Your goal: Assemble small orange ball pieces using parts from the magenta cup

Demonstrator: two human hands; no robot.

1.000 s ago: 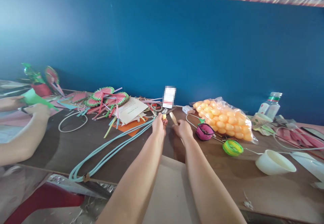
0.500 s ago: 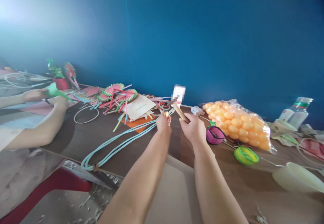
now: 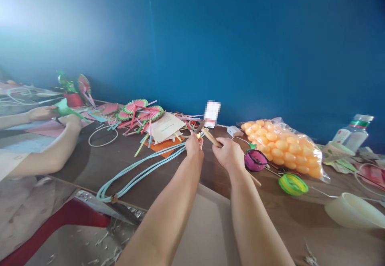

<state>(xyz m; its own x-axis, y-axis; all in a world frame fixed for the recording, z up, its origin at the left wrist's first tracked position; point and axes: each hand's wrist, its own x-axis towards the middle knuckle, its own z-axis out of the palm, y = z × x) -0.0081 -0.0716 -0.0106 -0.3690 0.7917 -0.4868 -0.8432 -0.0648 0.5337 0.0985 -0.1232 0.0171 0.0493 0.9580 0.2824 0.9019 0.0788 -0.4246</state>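
My right hand (image 3: pixel 229 150) is closed round the wooden handle of a hammer (image 3: pixel 212 138). The dark hammer head is just above my left fingertips, and the handle's butt shows beyond my right wrist. My left hand (image 3: pixel 195 143) is closed over the end of light blue tubing (image 3: pixel 150 165), whose long loops trail left across the table. A small yellow bit (image 3: pixel 198 136) shows at my left fingertips; its kind is too small to tell. Right behind both hands a phone with a bright, blurred screen (image 3: pixel 212 113) stands propped up.
Paper fans (image 3: pixel 135 106), paper strips and a white sheet (image 3: pixel 166 127) lie left. On the right are a bag of orange balls (image 3: pixel 282 145), a purple pouch (image 3: pixel 255 160), a green-yellow coil (image 3: pixel 292 184) and a pale cup (image 3: pixel 350 212). Another person's hands hold green paper (image 3: pixel 63 107).
The hammer head has come left and down, closer to my left fingers. The handle's butt now shows past my right wrist. My left hand stays in place.
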